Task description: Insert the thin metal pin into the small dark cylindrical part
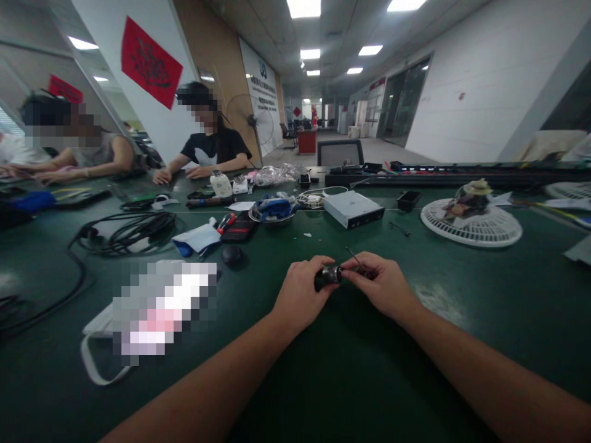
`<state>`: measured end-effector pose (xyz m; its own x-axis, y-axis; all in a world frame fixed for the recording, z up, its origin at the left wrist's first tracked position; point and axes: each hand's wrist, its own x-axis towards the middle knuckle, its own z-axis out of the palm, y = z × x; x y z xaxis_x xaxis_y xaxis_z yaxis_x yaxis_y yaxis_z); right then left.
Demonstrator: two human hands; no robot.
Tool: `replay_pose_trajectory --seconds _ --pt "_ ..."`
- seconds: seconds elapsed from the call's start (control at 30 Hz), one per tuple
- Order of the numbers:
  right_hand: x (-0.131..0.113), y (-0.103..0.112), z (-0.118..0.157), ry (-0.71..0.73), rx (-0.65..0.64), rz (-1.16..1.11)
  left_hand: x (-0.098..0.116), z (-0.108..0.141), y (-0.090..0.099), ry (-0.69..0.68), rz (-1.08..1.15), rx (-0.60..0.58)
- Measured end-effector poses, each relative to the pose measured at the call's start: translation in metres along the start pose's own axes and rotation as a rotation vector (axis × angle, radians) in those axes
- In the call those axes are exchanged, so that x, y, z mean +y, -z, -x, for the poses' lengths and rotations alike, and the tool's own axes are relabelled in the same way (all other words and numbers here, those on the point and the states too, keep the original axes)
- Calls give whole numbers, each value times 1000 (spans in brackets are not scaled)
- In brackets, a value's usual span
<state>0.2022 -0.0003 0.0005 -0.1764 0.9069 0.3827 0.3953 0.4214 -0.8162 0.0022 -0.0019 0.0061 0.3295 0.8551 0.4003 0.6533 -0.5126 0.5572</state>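
Near the middle of the green table (295, 381), my left hand (302, 292) is wrapped round a small dark cylindrical part with a metallic band (331, 274). The fingertips of my right hand (381, 284) meet the right end of this part. A thin metal rod (354, 257) sticks up and to the left from between my right fingers. What the right palm holds is mostly hidden by the fingers. Both hands are close together, low over the table.
Ahead lie a grey disc drive (353, 209), a white fan grille (471, 223), a small black box (408, 200) and a plate with blue cloth (273, 208). Leftward are a black mouse (231, 254), coiled cables (132, 231) and a blurred-out device (161, 307). Two people sit at the far left.
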Motion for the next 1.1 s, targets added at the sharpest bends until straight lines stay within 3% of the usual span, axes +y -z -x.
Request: replay_pose_trajectory --seconds 0.07,0.2,0.47,0.77,1.1 --pt "1 0 0 34 -9 26 0 -1 1 -4 -8 -13" --pt "4 -2 0 -65 -5 54 2 -1 2 -18 -9 -27" --pt "-1 -4 4 -86 -159 -13 0 0 2 -67 -5 -31" --pt "6 -5 1 -123 -115 -13 -1 0 3 -74 23 -67" --pt "-6 0 5 -12 -37 281 -3 0 2 -117 39 -149"
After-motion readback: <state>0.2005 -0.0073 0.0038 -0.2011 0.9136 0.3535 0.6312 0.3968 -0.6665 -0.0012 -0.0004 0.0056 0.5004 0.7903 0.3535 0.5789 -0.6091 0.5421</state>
